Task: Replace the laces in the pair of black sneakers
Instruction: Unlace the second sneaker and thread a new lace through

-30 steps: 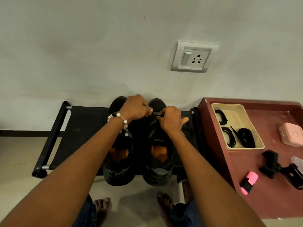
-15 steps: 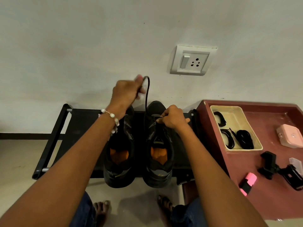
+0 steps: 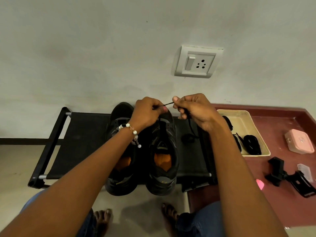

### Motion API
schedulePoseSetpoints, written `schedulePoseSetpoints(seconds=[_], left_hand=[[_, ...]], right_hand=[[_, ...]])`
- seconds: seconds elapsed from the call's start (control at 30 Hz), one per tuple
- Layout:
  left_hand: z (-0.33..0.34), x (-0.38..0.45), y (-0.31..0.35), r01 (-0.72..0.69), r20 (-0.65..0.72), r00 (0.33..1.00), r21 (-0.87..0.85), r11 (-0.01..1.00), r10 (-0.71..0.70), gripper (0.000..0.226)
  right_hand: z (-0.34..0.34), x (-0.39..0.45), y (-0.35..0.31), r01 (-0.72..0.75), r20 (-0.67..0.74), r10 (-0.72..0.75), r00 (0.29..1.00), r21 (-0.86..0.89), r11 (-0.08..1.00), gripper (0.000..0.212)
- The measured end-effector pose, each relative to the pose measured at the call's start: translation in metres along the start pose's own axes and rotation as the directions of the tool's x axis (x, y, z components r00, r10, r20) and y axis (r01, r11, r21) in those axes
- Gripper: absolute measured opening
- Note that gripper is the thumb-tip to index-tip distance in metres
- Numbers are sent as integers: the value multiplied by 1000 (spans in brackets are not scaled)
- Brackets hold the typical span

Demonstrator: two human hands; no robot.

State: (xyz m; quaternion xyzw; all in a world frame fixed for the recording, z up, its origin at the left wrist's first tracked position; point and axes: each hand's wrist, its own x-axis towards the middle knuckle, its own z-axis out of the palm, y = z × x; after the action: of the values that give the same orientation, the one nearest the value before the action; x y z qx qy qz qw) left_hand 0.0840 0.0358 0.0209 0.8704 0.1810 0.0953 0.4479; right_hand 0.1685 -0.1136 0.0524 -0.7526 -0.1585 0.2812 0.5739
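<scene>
Plain grey wall behind black rack [image 3: 82, 134]; both hands, left hand [image 3: 147, 112] and right hand [image 3: 193, 110], pinching lace [image 3: 168, 104] taut above right sneaker [image 3: 163, 151]. Best keep tension even, thread eyelets slowly.

Black sneakers [image 3: 160, 151] with orange insoles sit on a black rack [image 3: 82, 142]; the lace [image 3: 168, 104] is black. A white-beaded bracelet [image 3: 130, 132] circles the left wrist. Right, a maroon table [image 3: 282, 211] bears a cream tray [image 3: 246, 120] and a pink box [image 3: 299, 141]; the far wall's socket [image 3: 198, 61] is white
</scene>
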Motion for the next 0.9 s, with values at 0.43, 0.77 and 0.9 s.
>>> schedulePoseSetpoints(seconds=[0.43, 0.77, 0.9], left_hand=[[0, 3, 5, -181, 142, 971, -89, 979, 192, 29], [-37, 16, -24, 333, -376, 786, -411, 849, -491, 9], [-26, 12, -22, 251, -380, 905, 108, 962, -194, 23]], right_hand=[[-6, 4, 5, 6, -14, -9, 1000, -165, 986, 33], [-32, 5, 18, -119, -240, 52, 969, -271, 955, 23], [-25, 7, 16, -105, -226, 40, 973, -285, 953, 22]])
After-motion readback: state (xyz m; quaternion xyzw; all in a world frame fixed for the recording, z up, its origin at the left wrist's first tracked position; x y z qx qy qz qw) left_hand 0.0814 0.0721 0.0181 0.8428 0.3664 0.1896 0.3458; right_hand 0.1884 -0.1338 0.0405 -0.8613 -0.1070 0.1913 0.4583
